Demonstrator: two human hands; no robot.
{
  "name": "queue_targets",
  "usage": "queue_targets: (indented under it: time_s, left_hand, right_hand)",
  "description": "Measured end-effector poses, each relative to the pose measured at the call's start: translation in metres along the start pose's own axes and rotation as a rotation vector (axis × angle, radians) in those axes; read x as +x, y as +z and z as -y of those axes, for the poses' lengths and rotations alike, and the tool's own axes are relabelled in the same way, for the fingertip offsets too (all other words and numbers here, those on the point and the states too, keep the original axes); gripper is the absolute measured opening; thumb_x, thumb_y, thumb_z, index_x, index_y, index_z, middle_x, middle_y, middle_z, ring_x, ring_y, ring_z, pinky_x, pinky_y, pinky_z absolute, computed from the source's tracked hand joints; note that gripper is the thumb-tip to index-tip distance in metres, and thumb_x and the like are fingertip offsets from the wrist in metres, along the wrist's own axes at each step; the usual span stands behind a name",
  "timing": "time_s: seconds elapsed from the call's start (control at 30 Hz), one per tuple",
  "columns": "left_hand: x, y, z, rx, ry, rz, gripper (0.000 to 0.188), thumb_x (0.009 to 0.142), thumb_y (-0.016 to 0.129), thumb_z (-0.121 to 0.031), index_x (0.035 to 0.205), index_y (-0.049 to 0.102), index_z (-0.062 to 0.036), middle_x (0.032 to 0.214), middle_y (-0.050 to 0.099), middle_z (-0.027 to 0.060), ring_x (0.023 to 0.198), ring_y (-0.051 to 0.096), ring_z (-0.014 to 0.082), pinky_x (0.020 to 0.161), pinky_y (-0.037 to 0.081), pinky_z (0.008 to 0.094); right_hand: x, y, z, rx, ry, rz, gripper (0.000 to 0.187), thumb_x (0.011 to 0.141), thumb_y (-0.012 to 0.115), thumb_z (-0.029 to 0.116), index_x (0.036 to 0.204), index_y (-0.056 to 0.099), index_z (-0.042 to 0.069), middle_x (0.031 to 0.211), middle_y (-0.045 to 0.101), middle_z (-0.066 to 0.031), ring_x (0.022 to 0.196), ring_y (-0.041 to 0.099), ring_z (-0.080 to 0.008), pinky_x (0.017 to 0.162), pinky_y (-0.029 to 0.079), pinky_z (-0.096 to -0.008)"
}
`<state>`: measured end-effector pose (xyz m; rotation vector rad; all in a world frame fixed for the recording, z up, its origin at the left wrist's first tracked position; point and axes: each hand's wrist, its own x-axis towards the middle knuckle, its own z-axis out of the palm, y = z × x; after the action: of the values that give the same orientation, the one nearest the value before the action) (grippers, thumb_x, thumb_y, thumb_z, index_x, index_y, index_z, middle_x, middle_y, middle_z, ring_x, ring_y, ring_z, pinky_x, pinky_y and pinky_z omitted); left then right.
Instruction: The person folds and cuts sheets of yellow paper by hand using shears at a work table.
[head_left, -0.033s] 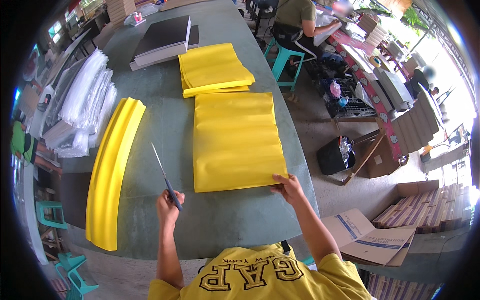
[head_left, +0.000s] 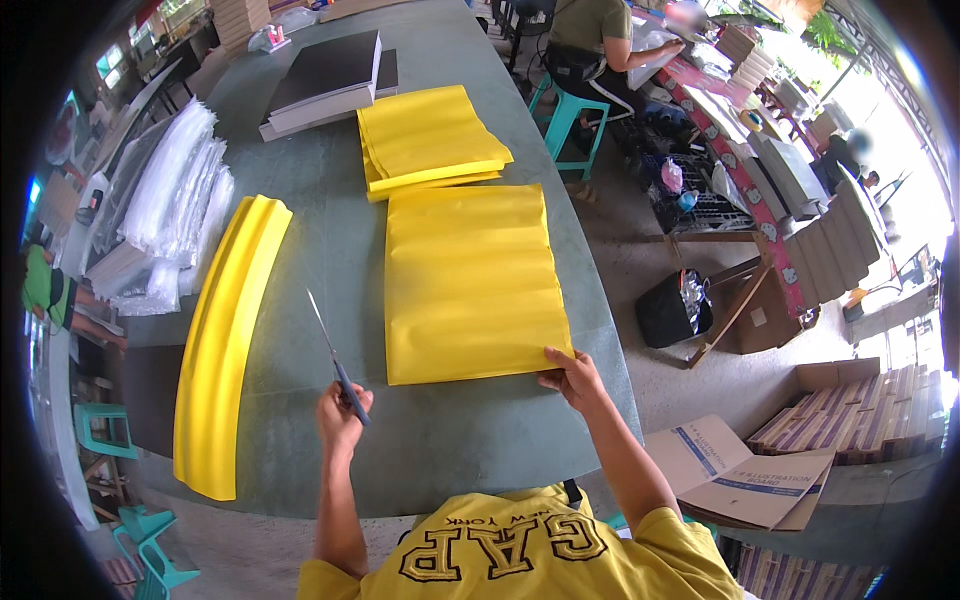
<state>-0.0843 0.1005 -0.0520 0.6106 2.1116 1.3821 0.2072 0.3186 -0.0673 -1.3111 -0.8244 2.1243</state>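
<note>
A pair of scissors with dark handles is gripped in my left hand. Its blades look closed, with the tip pointing away from me above the table. My right hand pinches the near right corner of a flat yellow sheet, thumb on top and the other fingers partly hidden. Just beyond that sheet lies a folded yellow stack. To the left of the scissors, apart from them, rests a long, curved yellow strip with lengthwise ridges.
Clear plastic sleeves are piled on the green table at far left. Black-topped boards lie at the back. Right of the table are a seated person on a teal stool, a black bin and flattened cardboard.
My left hand and the scissors have shifted very slightly to the right. The flat yellow sheet and my right hand have moved a touch to the left.
</note>
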Motion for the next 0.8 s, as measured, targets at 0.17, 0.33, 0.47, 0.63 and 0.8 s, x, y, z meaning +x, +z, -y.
queue_targets:
  time_s: [0.17,0.33,0.47,0.63,0.8]
  left_hand:
    - [-0.023,0.005,-0.01,0.117,0.057,0.058,0.013,0.072,0.064,-0.007,0.076,0.053,-0.0024,0.063,0.055,0.003,0.056,0.052,0.0079,0.054,0.043,0.0238]
    - [-0.025,0.004,-0.007,0.102,-0.038,0.069,0.012,0.073,0.063,-0.006,0.078,0.054,-0.0004,0.067,0.056,0.0039,0.062,0.054,0.01,0.057,0.043,0.0236]
    - [-0.027,0.0,0.005,0.005,-0.011,0.073,0.014,0.075,0.064,-0.008,0.077,0.053,0.0017,0.066,0.058,0.0061,0.061,0.057,0.0108,0.056,0.045,0.0235]
    - [-0.032,0.003,0.006,-0.173,-0.039,0.131,0.013,0.075,0.063,-0.006,0.076,0.053,0.0015,0.071,0.059,0.0058,0.065,0.058,0.0113,0.059,0.045,0.0231]
    - [-0.047,0.003,-0.007,-0.182,-0.075,0.161,0.01,0.075,0.062,-0.004,0.076,0.054,0.0005,0.069,0.057,0.0046,0.063,0.056,0.0108,0.058,0.044,0.0228]
  right_hand:
    - [-0.011,0.002,-0.011,0.044,-0.001,0.005,0.035,0.086,0.053,0.017,0.111,0.047,-0.006,0.097,0.059,-0.0139,0.074,0.062,-0.0218,0.06,0.054,-0.0303]
    - [-0.019,0.001,-0.011,0.016,-0.089,-0.054,0.035,0.087,0.051,0.018,0.112,0.047,-0.005,0.098,0.058,-0.0135,0.08,0.061,-0.0211,0.063,0.054,-0.0324]
    - [-0.017,-0.032,0.067,0.069,-0.565,-0.313,0.022,0.084,0.054,0.013,0.101,0.054,0.0,0.088,0.059,-0.0066,0.077,0.057,-0.0159,0.067,0.047,-0.0287]
    - [-0.128,0.021,0.209,-0.632,-1.116,-0.304,0.02,0.085,0.052,0.007,0.103,0.057,-0.002,0.086,0.061,-0.0042,0.072,0.055,-0.0107,0.063,0.044,-0.0243]
    - [-0.146,0.107,0.154,-1.713,-1.233,-0.025,0.047,0.065,0.048,-0.005,0.111,0.054,0.003,0.115,0.053,-0.0106,0.109,0.049,-0.0215,0.096,0.037,-0.0345]
